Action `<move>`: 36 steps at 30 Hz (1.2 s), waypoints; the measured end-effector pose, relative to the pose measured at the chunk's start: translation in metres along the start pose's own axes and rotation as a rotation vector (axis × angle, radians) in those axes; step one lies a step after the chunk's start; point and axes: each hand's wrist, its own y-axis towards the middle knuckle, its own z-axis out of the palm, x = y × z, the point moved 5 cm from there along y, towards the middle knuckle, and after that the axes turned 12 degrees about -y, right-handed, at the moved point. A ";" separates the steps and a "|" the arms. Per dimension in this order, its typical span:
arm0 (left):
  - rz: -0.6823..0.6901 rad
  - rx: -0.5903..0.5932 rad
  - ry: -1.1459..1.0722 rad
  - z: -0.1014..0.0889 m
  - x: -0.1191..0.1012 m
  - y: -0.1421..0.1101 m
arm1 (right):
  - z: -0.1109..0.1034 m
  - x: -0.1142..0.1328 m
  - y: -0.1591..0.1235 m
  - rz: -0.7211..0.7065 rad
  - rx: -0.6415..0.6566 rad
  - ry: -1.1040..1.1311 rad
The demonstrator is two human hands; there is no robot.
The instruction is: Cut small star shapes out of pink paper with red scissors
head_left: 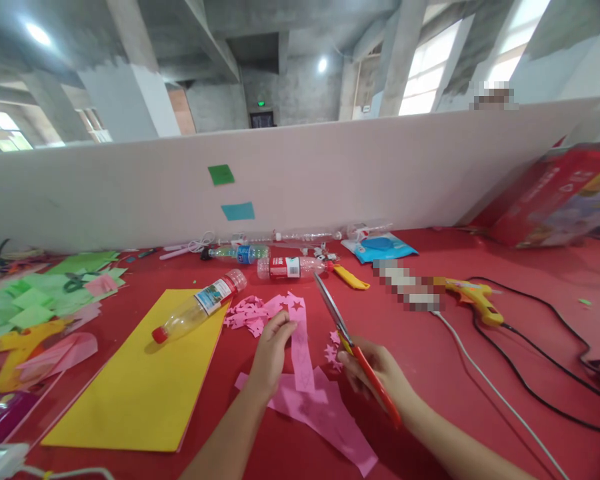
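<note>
"What lies nearest?"

"A large, irregular pink sheet (325,413), flat on the red tabletop (415,347). Over it lies the near end of a narrow pink strip (301,353), bearing faint star outlines; a star-shaped opening shows near its far end."

"And the hands?"

"The left hand (273,350) is almost closed, pinching the strip's left edge between thumb and fingers. The right hand (387,373) curls around the red handles of the scissors (365,365). Their blades look together, pointing away, just right of the strip."

"How is such paper best cut?"

"In my judgement, with the strip held flat and lightly taut, left fingertips outside the blades' path. Turn the paper at each star's point, and snip short at the inner corners, where it could tear."

"What is beyond?"

"Small pink stars (333,350) beside the scissors, then a heap of pink scraps (247,317) past the left hand. To the left, a plastic bottle (215,297) lies on its side, partly over a yellow sheet (145,373). Rightward is a yellow glue gun (475,300); behind everything, a white partition (305,180)."
</note>
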 end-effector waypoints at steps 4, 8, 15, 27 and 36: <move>-0.039 0.096 -0.042 0.012 -0.010 -0.005 | 0.004 0.001 0.000 -0.017 0.082 -0.047; 0.010 0.002 0.014 0.008 -0.022 -0.006 | 0.005 0.003 -0.001 -0.036 0.138 -0.126; 0.241 -0.175 0.098 -0.010 -0.031 -0.005 | 0.006 0.005 -0.001 -0.050 0.187 -0.365; 0.125 -0.258 0.008 -0.008 -0.029 -0.013 | 0.003 0.000 -0.001 0.018 0.317 -0.403; 0.053 -0.182 0.013 -0.001 -0.031 -0.016 | -0.007 -0.006 -0.003 0.016 0.351 -0.373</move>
